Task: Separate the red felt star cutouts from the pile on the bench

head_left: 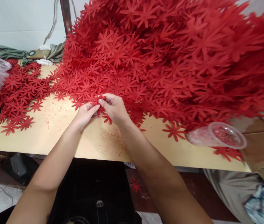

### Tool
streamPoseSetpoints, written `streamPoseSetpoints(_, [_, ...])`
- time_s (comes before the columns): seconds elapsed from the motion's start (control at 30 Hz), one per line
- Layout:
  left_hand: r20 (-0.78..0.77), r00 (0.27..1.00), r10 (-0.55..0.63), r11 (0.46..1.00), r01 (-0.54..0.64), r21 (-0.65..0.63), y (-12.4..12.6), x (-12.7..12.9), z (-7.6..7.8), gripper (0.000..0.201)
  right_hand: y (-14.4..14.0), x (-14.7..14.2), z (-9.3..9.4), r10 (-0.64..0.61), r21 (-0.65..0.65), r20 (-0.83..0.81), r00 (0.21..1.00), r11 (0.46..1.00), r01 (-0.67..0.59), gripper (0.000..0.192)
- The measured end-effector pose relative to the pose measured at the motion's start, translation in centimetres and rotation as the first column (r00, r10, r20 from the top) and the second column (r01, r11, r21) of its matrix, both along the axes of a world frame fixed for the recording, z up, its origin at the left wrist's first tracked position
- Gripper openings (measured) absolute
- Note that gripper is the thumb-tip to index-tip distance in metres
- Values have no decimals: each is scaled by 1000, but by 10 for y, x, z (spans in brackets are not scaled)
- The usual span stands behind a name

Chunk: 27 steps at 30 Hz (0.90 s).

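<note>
Bright, even light, soft shadows; edges stretched and blurred by wide-angle lens

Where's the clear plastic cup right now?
The clear plastic cup lies on its side at the table's right front edge, below the big red flower pile.

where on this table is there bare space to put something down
Bare tabletop runs along the near edge, left of the left hand, below the small flower patch. Another strip lies between the right hand and the tipped plastic cup, with one stray flower on it. The big flower pile crowds the back and right.
</note>
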<state>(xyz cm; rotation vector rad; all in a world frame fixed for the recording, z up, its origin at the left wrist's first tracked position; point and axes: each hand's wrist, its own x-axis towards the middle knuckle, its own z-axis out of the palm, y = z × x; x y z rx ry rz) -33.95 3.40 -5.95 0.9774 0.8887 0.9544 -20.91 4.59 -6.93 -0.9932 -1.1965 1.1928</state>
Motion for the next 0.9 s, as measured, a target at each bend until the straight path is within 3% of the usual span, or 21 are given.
streamPoseSetpoints(0.1, [-52, 998, -19, 1000, 19, -13, -1, 3, 1, 15, 1, -3, 0, -144, 1, -15, 989, 990, 144, 2])
streamPoseSetpoints(0.17, [-78, 997, -24, 1000, 23, -20, -2, 4, 1, 15, 2, -2, 1, -240, 14, -28, 970, 970, 241, 6])
streamPoseSetpoints(0.4, [-47, 997, 61, 997, -63, -35, -2, 4, 1, 3, 7, 11, 0, -390, 31, -26, 921, 920, 391, 15])
streamPoseSetpoints(0.5, [53, 996, 75, 995, -72, -69, -3, 3, 1, 21, 6, 11, -1, -388, 27, 3, 922, 921, 387, 15])
streamPoseSetpoints(0.67, [180, 983, 43, 996, -28, -85, -9, 8, 1, 44, -2, 2, 0, -279, 28, 10, 960, 960, 278, 8])
streamPoseSetpoints(0.9, [103, 978, 184, 982, -178, -58, -5, 13, -2, 26, -8, -9, -1, -236, 46, 74, 969, 971, 233, 17])
